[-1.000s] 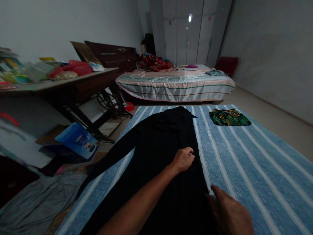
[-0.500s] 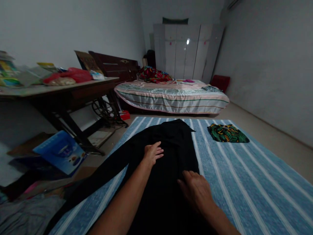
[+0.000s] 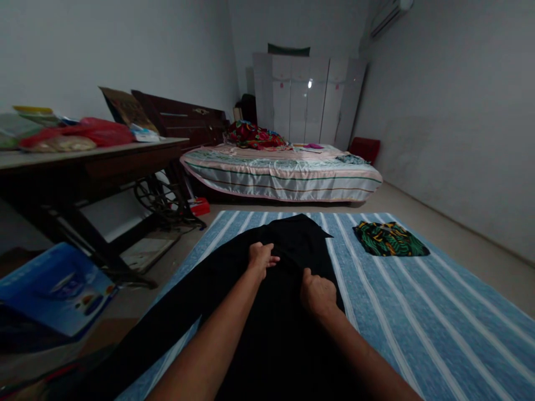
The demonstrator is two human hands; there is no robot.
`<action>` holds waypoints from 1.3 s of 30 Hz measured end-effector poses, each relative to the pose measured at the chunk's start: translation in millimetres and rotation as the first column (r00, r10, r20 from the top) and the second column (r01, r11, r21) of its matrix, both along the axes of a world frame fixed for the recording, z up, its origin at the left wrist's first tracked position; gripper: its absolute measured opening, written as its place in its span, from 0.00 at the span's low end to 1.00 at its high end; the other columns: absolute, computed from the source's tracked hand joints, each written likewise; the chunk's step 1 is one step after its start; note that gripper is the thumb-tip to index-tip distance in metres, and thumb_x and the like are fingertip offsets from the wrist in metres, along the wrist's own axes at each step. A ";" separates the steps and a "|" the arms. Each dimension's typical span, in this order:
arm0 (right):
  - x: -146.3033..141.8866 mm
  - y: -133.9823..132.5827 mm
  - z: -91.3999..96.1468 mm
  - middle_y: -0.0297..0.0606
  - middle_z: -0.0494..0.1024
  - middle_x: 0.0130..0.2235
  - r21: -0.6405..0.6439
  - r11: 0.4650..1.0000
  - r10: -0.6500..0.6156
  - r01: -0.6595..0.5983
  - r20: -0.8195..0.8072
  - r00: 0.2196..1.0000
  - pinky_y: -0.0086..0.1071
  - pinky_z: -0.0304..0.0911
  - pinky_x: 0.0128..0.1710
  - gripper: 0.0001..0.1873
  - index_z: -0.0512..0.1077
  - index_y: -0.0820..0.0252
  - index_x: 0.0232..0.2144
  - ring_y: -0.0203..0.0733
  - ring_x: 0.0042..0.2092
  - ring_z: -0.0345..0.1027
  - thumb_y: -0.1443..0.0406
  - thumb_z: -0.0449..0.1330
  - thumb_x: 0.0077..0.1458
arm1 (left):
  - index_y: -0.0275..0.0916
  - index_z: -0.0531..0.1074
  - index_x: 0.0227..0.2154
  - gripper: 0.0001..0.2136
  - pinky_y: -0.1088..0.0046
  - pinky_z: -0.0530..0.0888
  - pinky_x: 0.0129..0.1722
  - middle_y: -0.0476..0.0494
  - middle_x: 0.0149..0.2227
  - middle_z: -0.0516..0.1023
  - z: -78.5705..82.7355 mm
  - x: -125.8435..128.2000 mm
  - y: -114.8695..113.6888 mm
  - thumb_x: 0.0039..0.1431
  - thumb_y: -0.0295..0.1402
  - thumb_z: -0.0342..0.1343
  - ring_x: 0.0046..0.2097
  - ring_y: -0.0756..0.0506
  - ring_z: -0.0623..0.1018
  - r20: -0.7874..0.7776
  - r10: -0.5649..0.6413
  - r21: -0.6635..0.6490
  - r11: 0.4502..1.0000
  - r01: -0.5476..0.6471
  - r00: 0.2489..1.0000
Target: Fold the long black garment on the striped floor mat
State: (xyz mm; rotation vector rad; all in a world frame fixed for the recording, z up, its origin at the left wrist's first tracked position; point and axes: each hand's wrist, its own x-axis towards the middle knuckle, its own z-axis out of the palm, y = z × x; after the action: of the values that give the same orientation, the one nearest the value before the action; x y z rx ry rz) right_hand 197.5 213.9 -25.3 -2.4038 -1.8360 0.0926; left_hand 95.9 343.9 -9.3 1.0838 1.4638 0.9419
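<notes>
A black collared shirt (image 3: 267, 340) lies over a blue-and-white striped sheet, its collar at the far end and one long sleeve running down to the left. My left hand (image 3: 261, 259) is on the upper part of the shirt, fingers curled into the cloth. Lower and to the right, my right hand (image 3: 319, 291) is closed in a fist around the shirt's fabric. A raised fold of black cloth runs between the two hands. The pinched cloth itself is mostly hidden by my fingers.
The striped sheet (image 3: 418, 301) spreads underneath, with a folded green-and-orange patterned cloth (image 3: 391, 238) at right. Beyond stands a bed (image 3: 284, 175). On the left are a sewing-machine table (image 3: 96, 161) and a blue box (image 3: 58, 295).
My right hand has moved up the shirt and closed on its fabric. The left hand's fingers have curled in from a looser spread. The view has shifted slightly.
</notes>
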 end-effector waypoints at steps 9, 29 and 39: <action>0.7 2.1 33.0 0.49 0.78 0.33 0.028 0.998 -0.061 0.063 -0.086 0.994 0.36 0.65 0.33 0.12 0.68 0.64 0.39 0.50 0.37 0.75 0.71 0.48 0.54 | 0.37 0.58 0.16 0.14 0.80 0.61 0.23 0.56 0.17 0.56 16.1 -11.1 19.6 0.49 0.35 0.56 0.22 0.54 0.64 -0.199 0.027 0.438 0.897 0.064 0.980; -8.6 3.4 5.0 0.46 0.79 0.33 0.009 1.000 -0.010 0.013 -0.213 0.977 0.33 0.63 0.33 0.11 0.70 0.62 0.38 0.47 0.37 0.74 0.68 0.50 0.56 | 0.36 0.66 0.35 0.10 0.63 0.67 0.46 0.37 0.37 0.72 -16.0 -51.4 19.4 0.50 0.35 0.52 0.44 0.39 0.71 -0.541 0.320 0.618 0.778 0.110 0.778; -5.1 -0.1 -17.3 0.41 0.79 0.32 0.157 0.987 0.021 0.031 -0.314 0.949 0.33 0.61 0.33 0.17 0.71 0.57 0.42 0.47 0.36 0.74 0.55 0.52 0.57 | 0.38 0.69 0.44 0.14 0.63 0.59 0.57 0.37 0.52 0.70 3.0 47.5 55.5 0.55 0.29 0.50 0.57 0.40 0.64 -0.978 -0.018 0.174 0.471 0.865 0.206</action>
State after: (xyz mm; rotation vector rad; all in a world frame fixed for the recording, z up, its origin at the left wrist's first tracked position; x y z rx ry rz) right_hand 192.3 213.8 -42.6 -2.1398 -1.6270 0.2979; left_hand 143.5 399.4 -6.2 2.9427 1.2247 0.2871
